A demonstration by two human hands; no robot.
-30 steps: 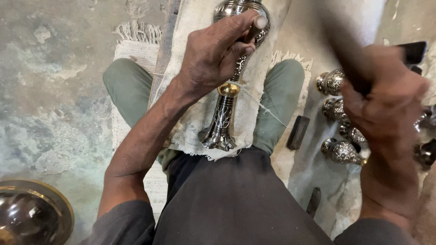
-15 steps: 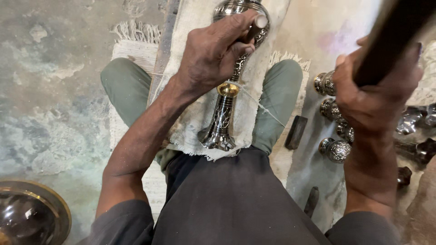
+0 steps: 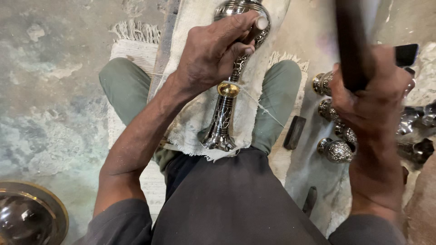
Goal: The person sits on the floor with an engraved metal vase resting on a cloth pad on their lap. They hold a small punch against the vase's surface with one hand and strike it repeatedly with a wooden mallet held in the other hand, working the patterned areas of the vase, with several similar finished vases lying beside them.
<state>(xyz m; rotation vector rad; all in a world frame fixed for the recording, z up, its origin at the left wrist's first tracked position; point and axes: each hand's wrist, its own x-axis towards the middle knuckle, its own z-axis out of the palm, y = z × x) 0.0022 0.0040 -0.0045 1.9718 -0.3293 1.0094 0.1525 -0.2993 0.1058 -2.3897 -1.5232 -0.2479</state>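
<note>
An engraved silver metal vase (image 3: 225, 113) with a brass ring lies on a white cloth (image 3: 190, 118) across my knees, its flared foot toward me. My left hand (image 3: 213, 50) presses on the vase's bulb near the top and pinches a small chisel-like tool (image 3: 261, 22) against it. My right hand (image 3: 370, 102) is raised at the right, closed around a dark wooden mallet handle (image 3: 352, 45) that points up out of the frame.
Several engraved metal pieces (image 3: 336, 149) lie on the floor at my right. A dark block (image 3: 295, 132) rests beside my right knee. A brass bowl (image 3: 27, 218) sits at the lower left. The floor (image 3: 50, 90) is stained concrete, with a fringed mat (image 3: 131, 45) under me.
My right hand has swung the mallet handle from a slant to nearly upright and lifted a little. My left hand and the vase have stayed put.
</note>
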